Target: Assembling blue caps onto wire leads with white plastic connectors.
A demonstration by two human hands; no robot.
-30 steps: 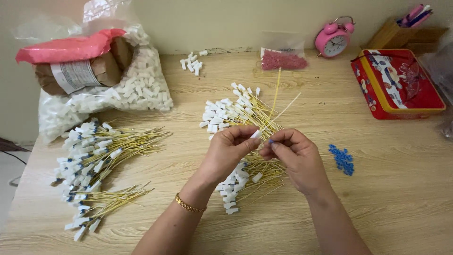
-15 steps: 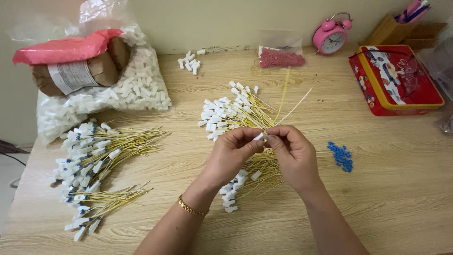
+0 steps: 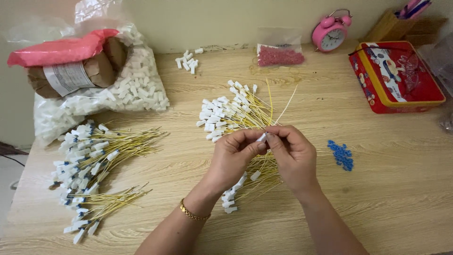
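At table centre, left hand (image 3: 233, 156) and right hand (image 3: 293, 153) pinched shut on small white plastic connector (image 3: 261, 137); thin yellow wire (image 3: 285, 105) trailed toward 1 o'clock — light, likely floppy, best gripped at connector.

Light wooden table (image 3: 387, 198), pretty cluttered. A pile of yellow wires with white plugs (image 3: 236, 111) sits mid-table. Left of it, a bigger finished heap (image 3: 92, 160); right, blue bits (image 3: 341, 155); behind, a pink bead bag (image 3: 280, 55), alarm clock (image 3: 331, 34) and red tin (image 3: 395, 75).
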